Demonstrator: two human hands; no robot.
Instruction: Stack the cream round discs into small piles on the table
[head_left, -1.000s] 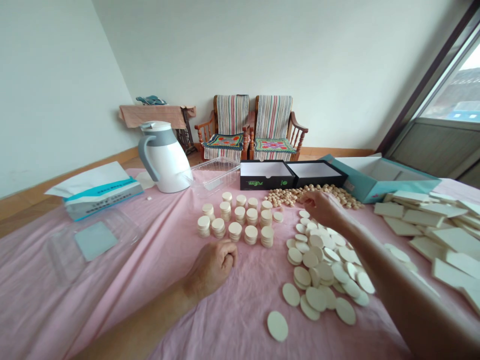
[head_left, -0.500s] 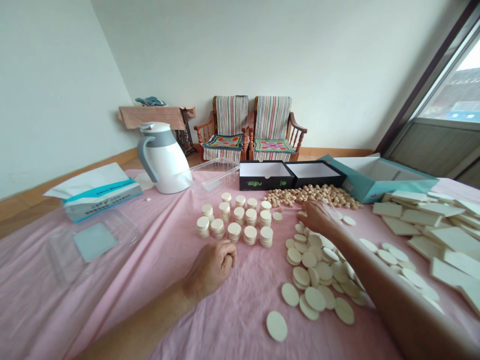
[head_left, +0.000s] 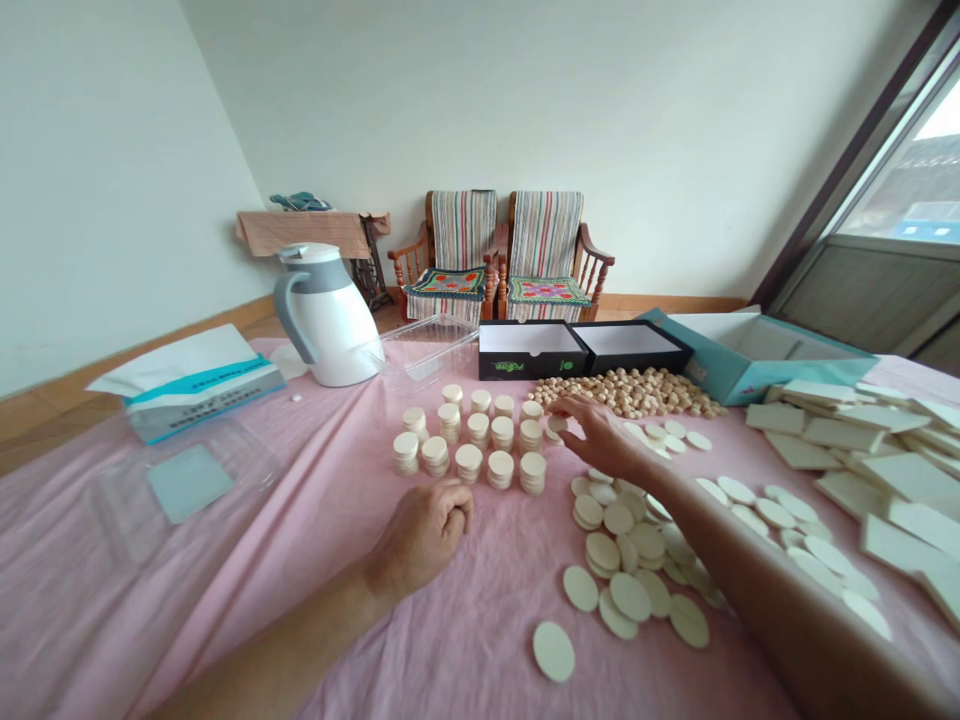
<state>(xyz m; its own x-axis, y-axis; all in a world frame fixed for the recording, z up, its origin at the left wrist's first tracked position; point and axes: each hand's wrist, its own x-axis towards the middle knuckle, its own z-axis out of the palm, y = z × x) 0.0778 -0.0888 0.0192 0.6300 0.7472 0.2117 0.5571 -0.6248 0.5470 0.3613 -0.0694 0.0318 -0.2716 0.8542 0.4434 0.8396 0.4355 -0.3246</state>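
My left hand (head_left: 424,531) rests as a loose fist on the pink tablecloth (head_left: 465,640), just in front of the short stacks of cream round discs (head_left: 474,444). My right hand (head_left: 598,438) reaches over the loose pile of flat cream discs (head_left: 637,560) toward the right end of the stacks, its fingers pinched on a cream disc near a low stack (head_left: 555,432). A heap of small tan beads (head_left: 637,391) lies just beyond that hand.
A white jug (head_left: 328,315), a clear tray (head_left: 430,345) and two open black boxes (head_left: 577,348) stand at the back. A teal box (head_left: 757,355) and cream square tiles (head_left: 862,450) lie right. A tissue pack (head_left: 195,380) and clear lid (head_left: 187,480) lie left.
My right hand has moved left from the bead heap toward the end of the disc stacks, uncovering several loose discs. My left fist has stayed put.
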